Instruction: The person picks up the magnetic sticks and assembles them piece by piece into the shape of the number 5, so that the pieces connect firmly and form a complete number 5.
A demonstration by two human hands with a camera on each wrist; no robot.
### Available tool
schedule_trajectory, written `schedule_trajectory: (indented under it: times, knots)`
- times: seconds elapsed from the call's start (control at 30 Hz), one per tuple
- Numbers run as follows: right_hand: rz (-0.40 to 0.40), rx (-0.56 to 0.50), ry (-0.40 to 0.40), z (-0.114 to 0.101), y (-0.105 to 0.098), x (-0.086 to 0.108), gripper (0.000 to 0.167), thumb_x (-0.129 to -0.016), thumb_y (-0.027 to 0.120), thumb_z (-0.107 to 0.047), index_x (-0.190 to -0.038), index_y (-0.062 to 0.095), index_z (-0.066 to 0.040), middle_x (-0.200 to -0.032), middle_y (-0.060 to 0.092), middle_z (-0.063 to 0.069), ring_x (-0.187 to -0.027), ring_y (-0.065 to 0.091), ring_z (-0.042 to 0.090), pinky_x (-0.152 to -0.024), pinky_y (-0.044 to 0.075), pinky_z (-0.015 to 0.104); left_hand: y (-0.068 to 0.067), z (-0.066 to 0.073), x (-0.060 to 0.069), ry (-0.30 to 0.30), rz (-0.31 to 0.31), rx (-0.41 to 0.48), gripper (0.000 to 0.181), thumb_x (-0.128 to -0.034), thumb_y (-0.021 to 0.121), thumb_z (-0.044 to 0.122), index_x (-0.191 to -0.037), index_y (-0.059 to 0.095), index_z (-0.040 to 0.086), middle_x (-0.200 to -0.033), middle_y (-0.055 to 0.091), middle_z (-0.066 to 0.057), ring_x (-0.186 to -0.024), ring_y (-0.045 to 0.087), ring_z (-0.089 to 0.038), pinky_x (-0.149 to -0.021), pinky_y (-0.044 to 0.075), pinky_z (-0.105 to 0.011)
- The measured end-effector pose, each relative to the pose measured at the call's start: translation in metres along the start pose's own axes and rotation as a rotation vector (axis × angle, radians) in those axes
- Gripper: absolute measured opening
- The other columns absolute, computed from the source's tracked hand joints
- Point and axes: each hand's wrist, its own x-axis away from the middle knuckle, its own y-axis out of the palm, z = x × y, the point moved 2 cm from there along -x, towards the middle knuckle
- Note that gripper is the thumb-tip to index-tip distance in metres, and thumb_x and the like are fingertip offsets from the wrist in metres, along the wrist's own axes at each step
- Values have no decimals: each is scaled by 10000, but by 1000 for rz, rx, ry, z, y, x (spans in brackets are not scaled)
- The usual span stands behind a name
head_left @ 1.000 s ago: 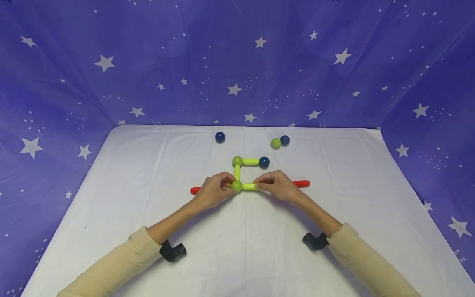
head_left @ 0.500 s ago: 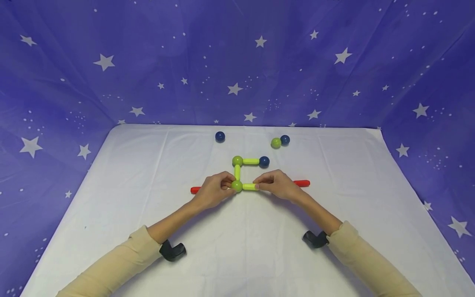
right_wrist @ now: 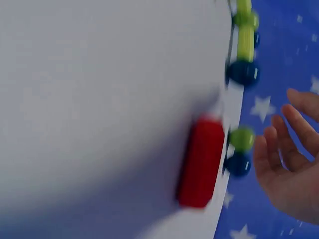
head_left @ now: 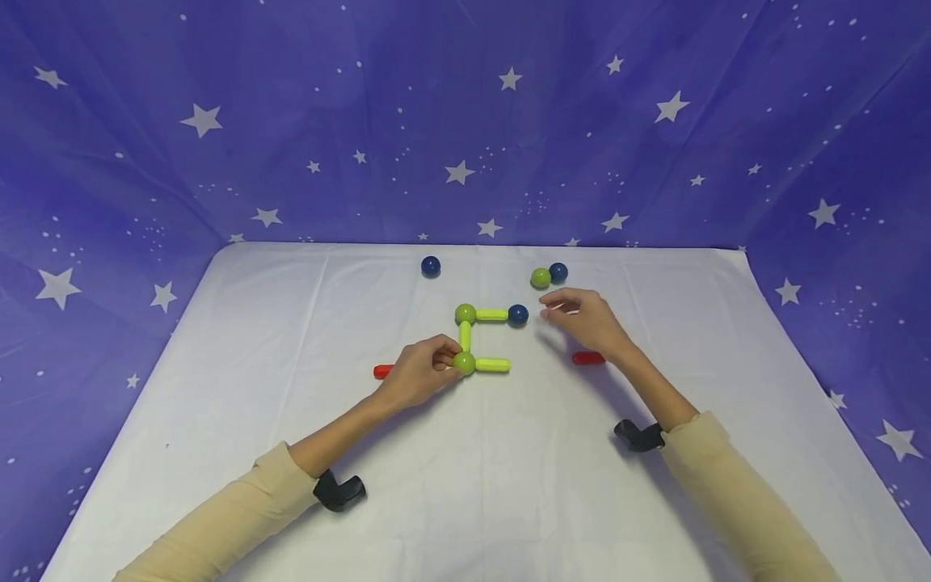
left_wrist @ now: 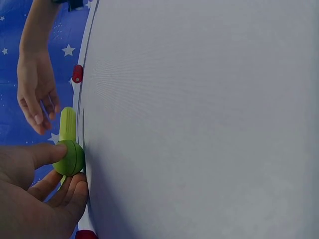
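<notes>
My left hand (head_left: 418, 373) pinches a green ball (head_left: 465, 364) between thumb and fingers, seen closely in the left wrist view. From that ball one yellow-green rod (head_left: 493, 365) extends right, its far end free. A second yellow-green rod (head_left: 465, 336) leads back to another green ball (head_left: 465, 314). There a third rod (head_left: 492, 314) joins it to a dark blue ball (head_left: 518, 315). To the right of this blue ball, my right hand (head_left: 591, 325) hovers above the table, fingers loosely bent and holding nothing. Beyond its fingertips lie a loose green ball (head_left: 541, 278) and dark blue ball (head_left: 558, 272), side by side.
One red rod (head_left: 587, 358) lies on the white cloth (head_left: 465, 485) under my right wrist. Another red rod (head_left: 382, 372) is partly hidden behind my left hand. A single blue ball (head_left: 431, 267) sits at the back. A starry purple curtain (head_left: 407, 97) surrounds the table.
My right hand has let go of the right-hand yellow-green rod and moved back and to the right. The left hand stays on the green ball.
</notes>
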Motion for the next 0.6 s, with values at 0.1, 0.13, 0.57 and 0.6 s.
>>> schedule_trajectory:
  times: [0.1, 0.13, 0.57, 0.6]
  knots:
    - [96, 7, 38, 11, -16, -13, 317, -948, 700, -158, -1233, 674, -19, -1209, 670, 140, -1106, 611, 318, -927, 485, 478, 0, -1, 0, 0, 1, -2, 257, -851, 766, 5, -1084, 662, -20, -1010, 694, -84, -925, 669, -186, -812, 549, -258]
    - [120, 2, 49, 14, -20, -18, 330, -949, 700, -158, -1246, 665, -20, -1231, 658, 147, -1122, 606, 328, -941, 478, 484, 0, -1, 0, 0, 1, -2, 256, -852, 766, 7, -1084, 662, -20, -1010, 694, -83, -926, 668, -186, -813, 548, -259]
    - [87, -130, 154, 36, -27, -60, 527, -942, 686, -108, -1437, 514, -45, -1479, 462, 184, -1302, 485, 394, -1042, 424, 513, -1, -2, 0, -15, -3, 6, 257, -851, 768, 13, -1085, 662, -7, -998, 697, -65, -923, 667, -170, -812, 550, -260]
    - [80, -132, 161, 39, -26, -61, 530, -939, 688, -103, -1436, 514, -43, -1484, 457, 185, -1305, 481, 399, -1046, 421, 518, 0, -2, 0, -15, -6, 4, 258, -852, 767, 14, -1086, 662, -5, -995, 698, -62, -922, 666, -169, -812, 549, -262]
